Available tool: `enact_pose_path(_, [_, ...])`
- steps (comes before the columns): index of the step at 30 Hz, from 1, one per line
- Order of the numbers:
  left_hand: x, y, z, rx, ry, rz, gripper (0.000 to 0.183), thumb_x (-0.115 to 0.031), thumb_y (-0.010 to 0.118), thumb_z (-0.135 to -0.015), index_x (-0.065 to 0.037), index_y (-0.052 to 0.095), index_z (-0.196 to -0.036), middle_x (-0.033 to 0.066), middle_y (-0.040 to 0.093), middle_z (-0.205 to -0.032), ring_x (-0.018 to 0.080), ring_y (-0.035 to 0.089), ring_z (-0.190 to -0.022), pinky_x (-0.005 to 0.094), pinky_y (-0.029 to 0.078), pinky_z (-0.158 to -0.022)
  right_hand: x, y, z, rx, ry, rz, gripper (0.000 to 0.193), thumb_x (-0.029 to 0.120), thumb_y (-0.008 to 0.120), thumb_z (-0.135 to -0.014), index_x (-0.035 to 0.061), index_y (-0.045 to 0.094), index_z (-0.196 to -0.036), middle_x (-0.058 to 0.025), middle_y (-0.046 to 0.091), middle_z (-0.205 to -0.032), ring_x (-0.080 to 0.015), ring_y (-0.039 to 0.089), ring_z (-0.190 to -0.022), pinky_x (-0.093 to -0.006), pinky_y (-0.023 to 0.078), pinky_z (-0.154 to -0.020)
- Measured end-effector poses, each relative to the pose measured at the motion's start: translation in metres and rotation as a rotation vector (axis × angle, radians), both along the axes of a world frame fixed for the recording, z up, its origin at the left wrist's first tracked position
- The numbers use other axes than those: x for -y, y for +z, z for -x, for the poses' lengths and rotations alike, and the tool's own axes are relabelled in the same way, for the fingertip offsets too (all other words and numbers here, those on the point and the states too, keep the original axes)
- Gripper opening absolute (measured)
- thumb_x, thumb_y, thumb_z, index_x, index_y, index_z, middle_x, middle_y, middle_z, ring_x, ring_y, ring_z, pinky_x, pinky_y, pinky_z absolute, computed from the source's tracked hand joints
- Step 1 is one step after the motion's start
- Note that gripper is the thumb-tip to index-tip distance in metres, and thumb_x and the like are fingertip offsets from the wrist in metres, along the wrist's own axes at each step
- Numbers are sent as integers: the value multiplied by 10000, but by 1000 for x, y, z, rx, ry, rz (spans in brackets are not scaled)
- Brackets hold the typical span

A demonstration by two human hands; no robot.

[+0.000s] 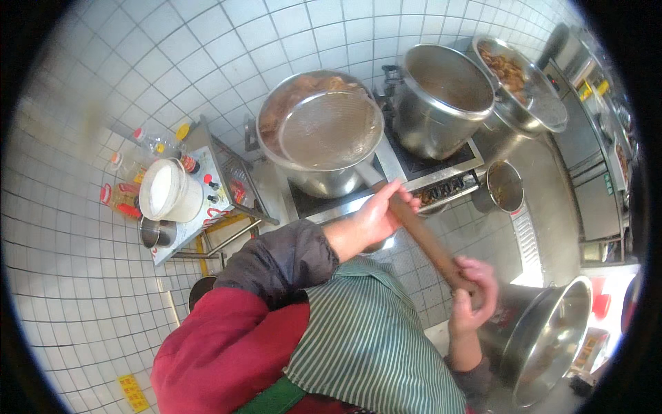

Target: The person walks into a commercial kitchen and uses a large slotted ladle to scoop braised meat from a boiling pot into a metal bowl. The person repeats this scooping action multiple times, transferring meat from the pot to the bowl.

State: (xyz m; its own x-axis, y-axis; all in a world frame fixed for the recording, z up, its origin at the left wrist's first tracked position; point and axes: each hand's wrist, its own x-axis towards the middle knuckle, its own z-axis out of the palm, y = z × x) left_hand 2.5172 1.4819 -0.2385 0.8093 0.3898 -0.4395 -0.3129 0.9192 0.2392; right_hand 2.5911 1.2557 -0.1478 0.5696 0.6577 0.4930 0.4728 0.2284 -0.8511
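A large round strainer [331, 130] with a fine mesh and a long wooden handle lies over the mouth of a steel stockpot [324, 185] on the stove. Brown pieces of food, perhaps meat, show in the pot behind the strainer's rim. My left hand [381, 215] is closed round the handle near the strainer's metal socket. Lower down, towards the handle's end, my right hand [474, 293] is wrapped round the wood. The handle slants from the pot down to my right.
Right of the stockpot stands another tall steel pot [441, 103]; beyond it is a wide basin of brown pieces [510, 72]. A small pot [505, 186] sits near a floor drain [527, 241]. At left, a side table holds a white tub [181, 196] and oil bottles [124, 199]. A big pot [552, 345] stands lower right.
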Motion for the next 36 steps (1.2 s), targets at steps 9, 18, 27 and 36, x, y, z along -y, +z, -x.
enact_pose_path(9, [-70,70,15,314,-8,-93,423,-443,467,-989,-38,588,-1001,90,669,-951,243,654,-933,383,533,-864,-194,136,3,-29,384,-278,229,216,561,-959,48,434,-869,-107,536,-698,-258,564,-657,-453,543,-713])
enact_pose_path(18, [-80,71,109,301,-64,-442,406,-432,407,-1016,-62,558,-1085,111,669,-926,256,680,-838,397,554,-759,-425,229,10,128,258,-179,169,201,614,-874,42,555,-872,-57,523,-635,-169,504,-495,-337,463,-459])
enact_pose_path(27, [-21,-56,251,-66,224,-118,309,-351,403,-1031,-91,553,-1105,68,647,-959,217,651,-859,373,536,-808,-549,167,41,-105,160,-78,108,174,606,-827,82,550,-841,-31,471,-562,-155,461,-426,-322,419,-384])
enact_pose_path(36, [-1,-68,268,-245,264,-114,292,-318,442,-1021,-62,540,-1123,86,646,-933,202,653,-817,349,544,-763,-473,83,41,-64,130,-165,198,186,644,-877,18,538,-872,-80,591,-641,-145,578,-530,-285,458,-474])
